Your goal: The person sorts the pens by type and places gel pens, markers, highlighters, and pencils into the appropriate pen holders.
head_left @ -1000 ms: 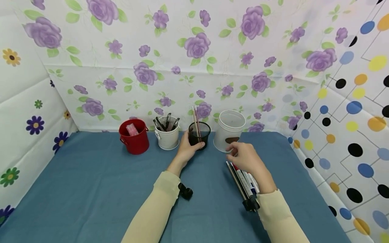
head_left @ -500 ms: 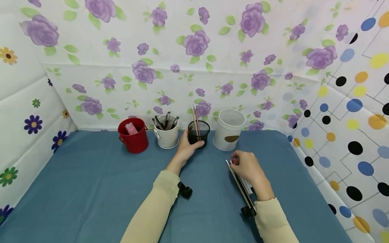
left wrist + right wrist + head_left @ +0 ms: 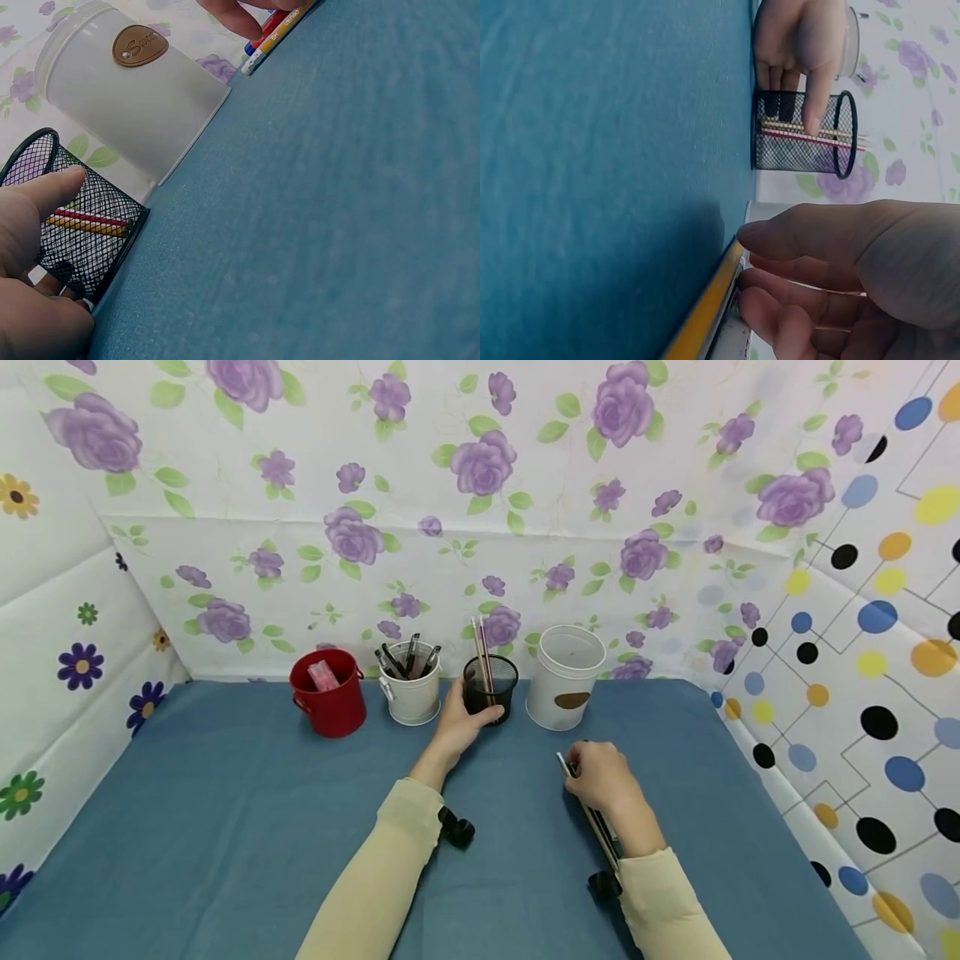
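Note:
My left hand (image 3: 457, 727) grips a black mesh pen holder (image 3: 94, 187) from its left side, thumb across the front. Two slim pencils (image 3: 483, 656), one yellowish and one red, stand in it. To the right, my right hand (image 3: 603, 777) is low over a bundle of pencils and markers lying on the cloth. Its thumb and fingertips pinch the far end of a yellow pencil (image 3: 705, 315), which still lies along the cloth. Beside that pencil, a red marker (image 3: 271, 24) shows under the fingers in the left wrist view. The palm and wrist hide most of the bundle.
A red bucket (image 3: 341, 714) with a pink item (image 3: 324, 677) and a white bucket (image 3: 415, 702) with several dark pens stand left of the mesh holder. A tall translucent white container (image 3: 555, 685) stands right of it. Patterned cloth walls rise behind and at both sides.
My right hand has come down and back from near the white container to the far end of the bundle, its fingers closing in. My left hand stays on the mesh holder.

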A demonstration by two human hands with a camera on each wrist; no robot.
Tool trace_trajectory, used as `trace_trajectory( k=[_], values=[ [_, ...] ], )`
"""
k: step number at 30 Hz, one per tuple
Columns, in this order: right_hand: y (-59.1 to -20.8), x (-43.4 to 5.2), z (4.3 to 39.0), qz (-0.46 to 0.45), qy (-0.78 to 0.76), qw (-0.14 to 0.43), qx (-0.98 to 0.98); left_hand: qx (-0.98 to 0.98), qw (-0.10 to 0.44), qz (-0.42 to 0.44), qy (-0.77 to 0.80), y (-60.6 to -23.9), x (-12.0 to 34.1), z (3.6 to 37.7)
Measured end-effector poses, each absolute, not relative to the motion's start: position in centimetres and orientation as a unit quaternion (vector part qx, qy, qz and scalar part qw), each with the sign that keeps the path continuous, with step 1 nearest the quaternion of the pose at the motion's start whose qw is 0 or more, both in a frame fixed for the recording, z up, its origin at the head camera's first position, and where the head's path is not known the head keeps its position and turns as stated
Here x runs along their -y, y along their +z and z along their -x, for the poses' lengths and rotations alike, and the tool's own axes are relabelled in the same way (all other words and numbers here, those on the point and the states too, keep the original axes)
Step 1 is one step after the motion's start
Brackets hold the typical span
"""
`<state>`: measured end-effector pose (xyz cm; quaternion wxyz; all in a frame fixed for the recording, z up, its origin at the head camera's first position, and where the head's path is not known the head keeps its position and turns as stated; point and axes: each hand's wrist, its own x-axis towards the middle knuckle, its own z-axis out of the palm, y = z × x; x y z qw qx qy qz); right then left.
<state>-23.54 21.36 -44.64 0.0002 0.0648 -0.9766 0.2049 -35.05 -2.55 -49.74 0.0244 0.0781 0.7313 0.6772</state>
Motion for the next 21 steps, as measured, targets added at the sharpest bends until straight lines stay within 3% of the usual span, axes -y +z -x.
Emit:
trace_trajectory(
  k=[21],
  values=[
    [-44.8,-20.3,23.3,-0.073,0.179,-0.02,0.981,-0.731,0.024,-0.075,0.678,-49.8,2.5,35.2]
  ],
)
